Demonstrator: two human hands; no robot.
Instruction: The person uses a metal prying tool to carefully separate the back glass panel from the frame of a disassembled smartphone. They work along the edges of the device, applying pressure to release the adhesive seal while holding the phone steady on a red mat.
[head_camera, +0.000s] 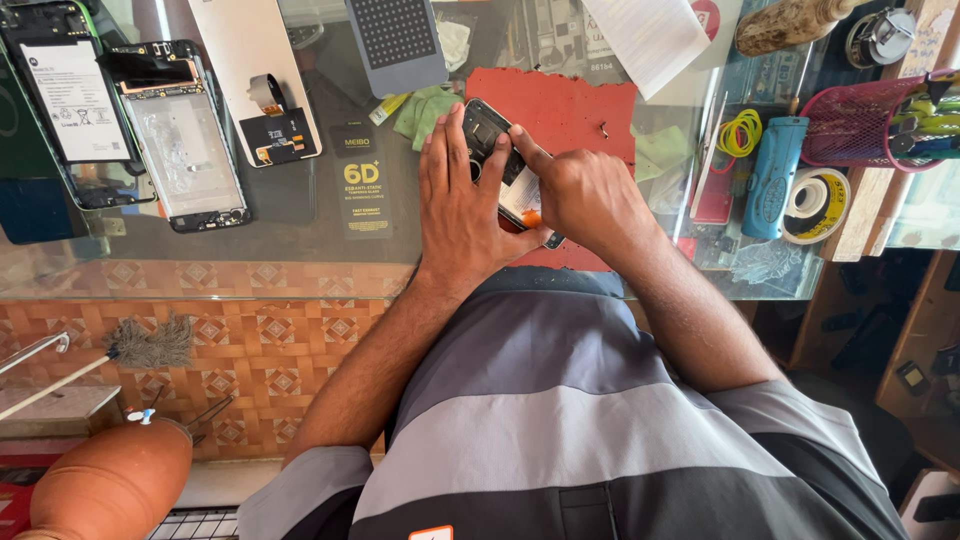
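Here, on a glass-topped counter (300, 240), a flat red mat (575, 110) with a matte, slightly worn face lies under a dark, glossy phone (490, 135) with rounded corners. The phone sits tilted across the mat, its camera end pointing up and away from the person, a pale inner part showing lower down between the hands.

The left hand (462, 215) lies flat over the phone's left side, fingers stretched long and close together, pressing it rather than curling round it. The right hand (590, 195) is bunched narrow, forefinger and thumb pinched down onto the phone's upper edge; I cannot tell if anything small sits in that pinch.

Off to the left lie two opened phone bodies (120, 120), shiny and rectangular. To the right stand a blue cylindrical case (773, 175), a roll of pale tape (815, 205), yellow rubber bands (740, 132) and a pink wire-mesh basket (860, 125).
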